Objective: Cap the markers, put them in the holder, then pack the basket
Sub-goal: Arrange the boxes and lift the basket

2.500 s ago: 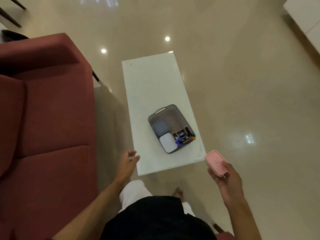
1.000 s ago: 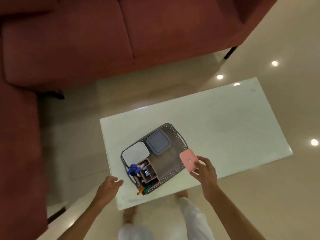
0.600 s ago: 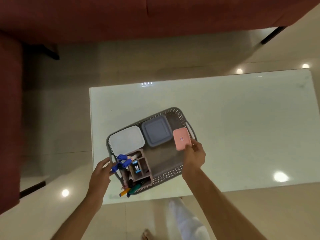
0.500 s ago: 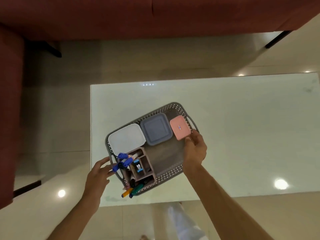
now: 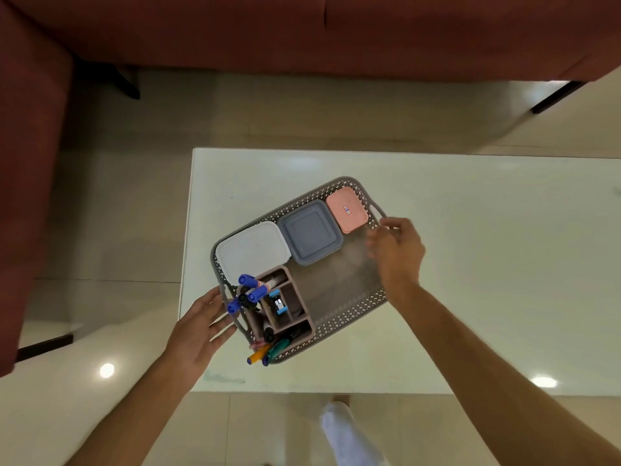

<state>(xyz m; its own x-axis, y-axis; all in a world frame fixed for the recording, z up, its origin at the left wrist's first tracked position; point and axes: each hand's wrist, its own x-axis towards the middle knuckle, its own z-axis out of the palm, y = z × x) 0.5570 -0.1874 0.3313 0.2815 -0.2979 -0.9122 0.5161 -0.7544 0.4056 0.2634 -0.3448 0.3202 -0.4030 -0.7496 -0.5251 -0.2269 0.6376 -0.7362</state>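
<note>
A grey perforated basket (image 5: 349, 314) sits on the white table (image 5: 487, 264). Along its far side lie a white box (image 5: 252, 252), a grey-blue box (image 5: 311, 237) and a pink box (image 5: 346, 211). At its near left corner stands a brown holder (image 5: 289, 311) with blue-capped markers (image 5: 250, 290) and several other markers (image 5: 268, 351) sticking out. My left hand (image 5: 198, 327) rests open against the basket's left handle. My right hand (image 5: 395, 253) hovers over the basket's right end, just below the pink box, fingers loose and blurred, holding nothing.
A dark red sofa (image 5: 302, 35) runs along the far side and wraps around the left (image 5: 27, 163). Glossy beige floor tiles surround the table. The table's near edge is close to my legs (image 5: 346, 432).
My right hand set the pink box into the basket's far right corner and let go, drawing back a little. My left hand came up against the basket's left handle.
</note>
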